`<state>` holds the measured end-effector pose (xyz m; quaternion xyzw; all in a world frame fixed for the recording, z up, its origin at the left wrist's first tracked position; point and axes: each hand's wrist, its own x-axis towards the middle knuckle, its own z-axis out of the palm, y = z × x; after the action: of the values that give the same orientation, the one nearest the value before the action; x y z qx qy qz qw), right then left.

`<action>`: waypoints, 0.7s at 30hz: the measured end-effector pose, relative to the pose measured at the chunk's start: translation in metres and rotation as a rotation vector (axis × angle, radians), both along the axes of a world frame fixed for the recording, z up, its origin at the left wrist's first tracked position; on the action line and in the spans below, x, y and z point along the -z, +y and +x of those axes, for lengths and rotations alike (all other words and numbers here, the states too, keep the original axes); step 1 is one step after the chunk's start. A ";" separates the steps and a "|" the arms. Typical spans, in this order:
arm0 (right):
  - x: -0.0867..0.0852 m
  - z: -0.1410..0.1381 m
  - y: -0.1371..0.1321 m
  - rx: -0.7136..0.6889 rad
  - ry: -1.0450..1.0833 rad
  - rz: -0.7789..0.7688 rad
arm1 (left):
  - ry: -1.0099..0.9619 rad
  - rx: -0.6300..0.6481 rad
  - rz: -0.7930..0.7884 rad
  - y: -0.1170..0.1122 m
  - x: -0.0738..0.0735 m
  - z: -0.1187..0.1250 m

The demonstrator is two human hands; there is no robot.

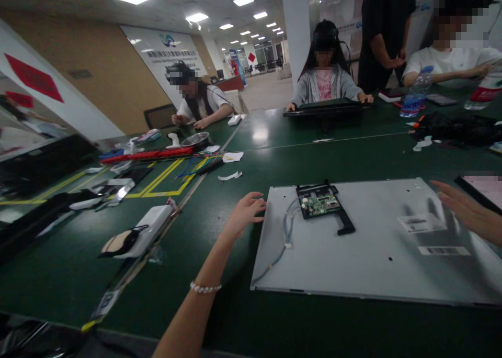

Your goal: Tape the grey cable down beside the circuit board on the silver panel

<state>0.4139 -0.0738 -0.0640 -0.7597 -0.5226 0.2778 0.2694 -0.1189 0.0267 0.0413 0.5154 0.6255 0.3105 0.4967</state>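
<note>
In front of me a flat grey display panel (353,264) lies back side up on the green table. A black bracket (346,223) with a green circuit board (320,205) rests on its upper left part. Grey cables (288,235) run from the board toward the panel's lower left corner. My left hand (248,211) is at the panel's left edge, fingers apart and bent; whether they touch it I cannot tell. Over the panel's right side, my right hand (465,209) has its fingers stretched out, holding nothing. White labels (421,223) are stuck below it.
A white power bank-like box (155,227) lies to the left, with a round beige-and-black item on it. Cables, tape and parts cover the far left. Across the table a person holds a black screen (327,108). A water bottle (415,93) stands at the back right.
</note>
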 end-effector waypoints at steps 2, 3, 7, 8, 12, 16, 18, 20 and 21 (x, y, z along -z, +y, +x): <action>0.002 0.002 0.003 0.017 -0.029 -0.015 | 0.004 0.010 -0.005 -0.002 -0.001 0.003; 0.004 0.004 0.005 0.022 -0.055 -0.013 | 0.003 0.016 -0.007 -0.003 -0.001 0.005; 0.010 0.011 0.009 -0.015 -0.137 0.030 | -0.024 0.030 -0.008 -0.005 0.002 0.011; 0.009 0.011 0.008 -0.018 -0.145 0.035 | -0.029 0.032 -0.007 -0.005 0.003 0.012; 0.004 0.007 0.004 -0.013 -0.175 0.026 | -0.036 0.047 -0.014 -0.007 0.005 0.015; 0.001 0.004 0.004 -0.023 -0.212 0.022 | -0.042 0.067 -0.015 -0.009 0.003 0.018; 0.001 0.004 0.005 -0.032 -0.233 0.024 | -0.033 0.071 -0.011 -0.010 0.004 0.019; 0.002 0.003 0.006 -0.035 -0.262 0.032 | 0.013 0.082 0.018 -0.010 0.006 0.021; 0.003 0.003 0.006 -0.029 -0.280 0.047 | 0.062 0.087 0.057 -0.011 0.008 0.022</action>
<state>0.4169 -0.0680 -0.0665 -0.7767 -0.5725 0.1609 0.2076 -0.0968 0.0161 0.0333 0.5654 0.6087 0.2900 0.4751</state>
